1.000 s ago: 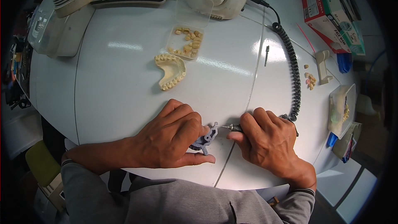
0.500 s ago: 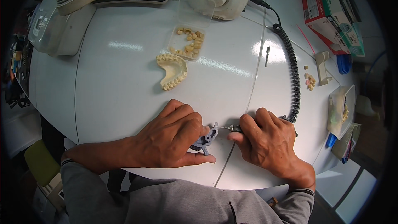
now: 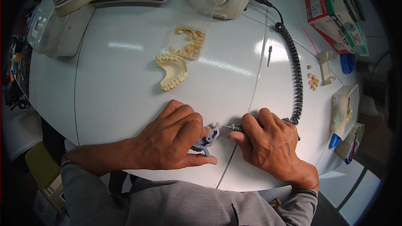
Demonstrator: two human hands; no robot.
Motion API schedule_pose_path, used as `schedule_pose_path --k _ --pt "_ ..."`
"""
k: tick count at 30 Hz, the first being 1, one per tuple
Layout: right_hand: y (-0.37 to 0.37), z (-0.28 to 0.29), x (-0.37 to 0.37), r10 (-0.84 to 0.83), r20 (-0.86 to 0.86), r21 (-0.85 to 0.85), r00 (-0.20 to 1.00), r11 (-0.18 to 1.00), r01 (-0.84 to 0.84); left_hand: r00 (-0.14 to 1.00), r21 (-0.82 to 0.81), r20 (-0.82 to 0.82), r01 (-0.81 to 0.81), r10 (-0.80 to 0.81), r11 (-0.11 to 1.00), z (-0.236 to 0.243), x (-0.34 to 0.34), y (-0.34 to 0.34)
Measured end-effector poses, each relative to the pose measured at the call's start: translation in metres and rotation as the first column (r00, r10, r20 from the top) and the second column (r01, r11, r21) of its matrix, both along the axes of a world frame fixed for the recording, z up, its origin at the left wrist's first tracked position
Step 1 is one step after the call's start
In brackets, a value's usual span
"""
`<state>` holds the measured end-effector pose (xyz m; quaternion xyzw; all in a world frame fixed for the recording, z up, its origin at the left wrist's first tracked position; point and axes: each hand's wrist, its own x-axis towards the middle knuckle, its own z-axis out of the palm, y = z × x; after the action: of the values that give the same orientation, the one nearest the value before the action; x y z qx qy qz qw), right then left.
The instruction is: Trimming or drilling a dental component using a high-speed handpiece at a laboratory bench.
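Between the thumb and fingers of my left hand (image 3: 169,138) is a grey-blue dental framework (image 3: 209,141), curved and with openings in it. Its lower left part is hidden by the hand. My right hand (image 3: 270,144) is wrapped round a rotary handpiece (image 3: 237,128), its metal nose pointing left. The thin bur in it reaches the framework's upper end; whether it touches I cannot tell. Beyond my hands lies a cream plaster dental model (image 3: 183,70) with a row of teeth. Behind it, a clear box (image 3: 170,44) with its lid up contains several tooth-coloured pieces.
A black coiled cord (image 3: 298,79) runs from the white control unit (image 3: 238,0) down to my right hand. Rightward lie a loose bur (image 3: 269,56), small tooth pieces (image 3: 313,82), a beige rest (image 3: 325,69), a box (image 3: 331,21) and a plastic tub (image 3: 338,115). A lidded container (image 3: 54,29) stands far left.
The whole view has shifted very slightly. Both hands keep their grips, and the bur stays at the framework's upper end.
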<state>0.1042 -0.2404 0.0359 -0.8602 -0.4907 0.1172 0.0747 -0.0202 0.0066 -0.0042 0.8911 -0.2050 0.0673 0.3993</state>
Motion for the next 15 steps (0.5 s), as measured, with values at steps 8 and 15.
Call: schedule_pose_path --k 8,15 --pt "-0.0005 -0.0008 0.0028 0.022 -0.014 0.020 1.000 1.000 -0.021 1.000 0.006 0.011 0.002 -0.002 1.000 -0.0015 -0.0004 -0.0007" --pt "-0.0002 -0.0007 0.0028 0.020 0.000 0.021 1.000 1.000 -0.020 1.000 0.004 -0.008 0.006 -0.006 1.000 0.0008 0.0007 0.0003"
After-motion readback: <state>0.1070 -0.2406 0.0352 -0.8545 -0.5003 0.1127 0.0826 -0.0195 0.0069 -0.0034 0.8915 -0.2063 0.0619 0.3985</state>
